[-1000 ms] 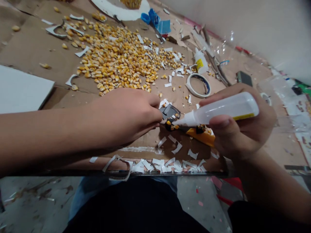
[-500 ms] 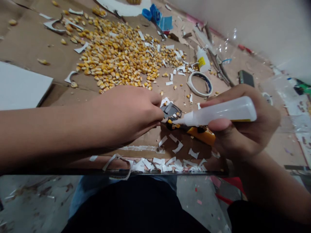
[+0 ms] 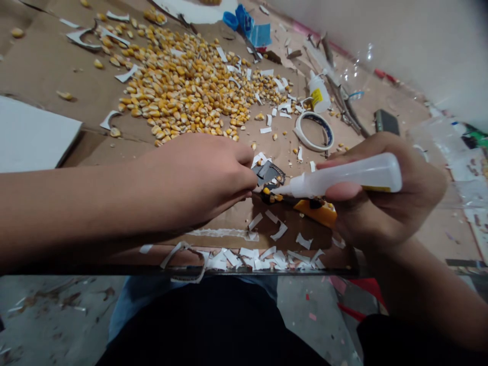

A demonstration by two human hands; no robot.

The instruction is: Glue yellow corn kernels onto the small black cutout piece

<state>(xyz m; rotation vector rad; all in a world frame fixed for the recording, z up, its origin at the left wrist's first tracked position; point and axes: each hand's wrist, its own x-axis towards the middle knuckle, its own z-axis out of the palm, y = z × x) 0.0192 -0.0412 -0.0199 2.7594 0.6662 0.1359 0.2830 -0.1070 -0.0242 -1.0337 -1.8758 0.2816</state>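
Observation:
My right hand (image 3: 389, 198) is wrapped round a translucent white squeeze bottle (image 3: 351, 175), which lies nearly level with its nozzle pointing left. The nozzle tip is at a small dark piece (image 3: 269, 197) with yellow corn kernels on it. My left hand (image 3: 213, 178) is closed at the left end of that dark piece; its fingertips are mostly hidden, so what they pinch cannot be made out. Just behind lies a flat dark grey piece (image 3: 269, 173). Under the bottle, an orange-yellow object (image 3: 318, 213) rests on the brown cardboard (image 3: 224, 221).
A large pile of corn kernels (image 3: 190, 86) spreads behind my left hand. Farther right are a tape roll (image 3: 313, 132), a small bottle with a yellow label (image 3: 319, 94) and sticks (image 3: 345, 104). White paper scraps (image 3: 263, 258) line the near edge. A white board (image 3: 34, 134) lies left.
My right hand has shifted very slightly, with the bottle still in it and its nozzle at the dark piece. My left hand has stayed in place.

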